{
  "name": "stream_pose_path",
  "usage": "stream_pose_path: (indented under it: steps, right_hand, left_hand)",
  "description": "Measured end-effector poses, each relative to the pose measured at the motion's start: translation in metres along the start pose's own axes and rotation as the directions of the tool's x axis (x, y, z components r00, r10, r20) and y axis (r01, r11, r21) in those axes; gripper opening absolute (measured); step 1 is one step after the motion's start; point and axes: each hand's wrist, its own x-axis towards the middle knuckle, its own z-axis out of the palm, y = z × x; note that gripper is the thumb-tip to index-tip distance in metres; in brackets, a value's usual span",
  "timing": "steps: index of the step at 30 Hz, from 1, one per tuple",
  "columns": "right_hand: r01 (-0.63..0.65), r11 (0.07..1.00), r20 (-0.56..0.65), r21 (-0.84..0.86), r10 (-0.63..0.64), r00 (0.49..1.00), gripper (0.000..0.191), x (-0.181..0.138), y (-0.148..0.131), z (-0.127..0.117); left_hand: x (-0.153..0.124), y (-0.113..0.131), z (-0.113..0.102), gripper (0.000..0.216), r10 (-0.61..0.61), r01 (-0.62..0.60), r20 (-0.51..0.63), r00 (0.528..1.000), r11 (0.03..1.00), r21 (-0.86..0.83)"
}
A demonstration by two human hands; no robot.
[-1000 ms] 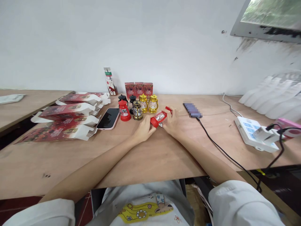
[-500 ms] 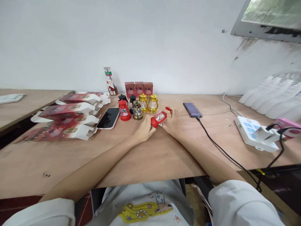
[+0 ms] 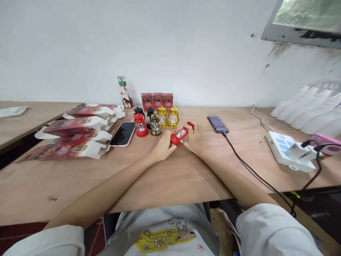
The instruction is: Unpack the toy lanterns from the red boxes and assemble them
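Observation:
Between my two hands a small red lantern (image 3: 182, 133) lies tilted on its side, just above or on the table; I cannot tell which. My left hand (image 3: 163, 146) grips its base end, and my right hand (image 3: 195, 139) has its fingers closed around the top end. Some clear plastic shows by the right fingers. Just beyond the left hand stand another red lantern (image 3: 140, 125), a bronze lantern (image 3: 156, 125), two gold lanterns (image 3: 173, 117) and two black lanterns (image 3: 150, 114), all upright.
Flattened red boxes (image 3: 77, 133) are piled at the left, beside a phone (image 3: 123, 134). Small red boxes (image 3: 157, 101) stand against the wall. To the right lie a second phone (image 3: 217, 124) with a black cable (image 3: 252, 169) and a white power strip (image 3: 286, 151).
Almost nothing differs. Both hands keep their grip on the red lantern, which has shifted very slightly.

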Motion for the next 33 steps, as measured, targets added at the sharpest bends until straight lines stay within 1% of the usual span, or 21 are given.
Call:
stream_pose_path:
  steps: [8,13,16,19,21,23,25,27,28,30,33]
  right_hand:
    - [0.015,1.000,0.016,-0.005,-0.015,1.000,0.050,-0.001,0.002,0.001]
    - [-0.004,1.000,0.032,0.014,0.004,0.999,0.049,-0.001,0.001,0.000]
    - [-0.017,0.997,0.027,0.079,0.015,1.000,0.049,0.001,0.000,0.000]
    - [-0.061,0.968,-0.007,0.245,0.065,0.998,0.056,0.002,0.000,0.001]
    - [-0.100,0.907,-0.031,0.410,0.124,0.992,0.062,0.002,-0.003,0.003]
    - [-0.155,0.799,-0.009,0.580,0.197,0.980,0.062,0.002,-0.009,0.005]
    - [-0.233,0.662,0.059,0.712,0.275,0.960,0.056,0.003,-0.019,0.004]
    - [-0.319,0.535,0.143,0.783,0.344,0.928,0.046,0.003,-0.031,0.001]
    - [-0.350,0.487,0.177,0.801,0.365,0.914,0.042,0.003,-0.037,-0.001]
    - [-0.371,0.428,0.221,0.824,0.359,0.907,0.040,0.002,-0.047,-0.006]
    - [-0.327,0.424,0.235,0.845,0.255,0.938,0.045,-0.001,-0.057,-0.013]
  left_hand:
    - [0.000,0.001,0.000,0.029,-0.001,0.001,-0.010,1.000,1.000,-0.005]
    - [0.000,0.000,0.000,0.029,-0.004,0.003,-0.011,1.000,1.000,-0.021]
    - [-0.001,0.002,0.000,0.029,-0.031,0.030,-0.039,0.999,0.999,-0.035]
    - [-0.001,0.005,-0.001,0.028,-0.054,0.050,-0.055,0.997,0.996,-0.072]
    - [-0.001,0.006,-0.001,0.025,-0.057,0.051,-0.051,0.997,0.993,-0.107]
    - [-0.002,0.006,0.000,0.023,-0.066,0.056,-0.069,0.995,0.988,-0.142]
    - [-0.002,0.005,0.001,0.023,-0.092,0.070,-0.116,0.989,0.981,-0.181]
    - [-0.003,0.005,0.003,0.023,-0.134,0.090,-0.181,0.974,0.969,-0.232]
    - [-0.003,0.006,0.003,0.023,-0.156,0.098,-0.216,0.964,0.961,-0.258]
    - [-0.003,0.008,0.004,0.023,-0.207,0.118,-0.271,0.940,0.943,-0.310]
    - [-0.002,0.011,0.004,0.021,-0.271,0.152,-0.303,0.913,0.919,-0.363]
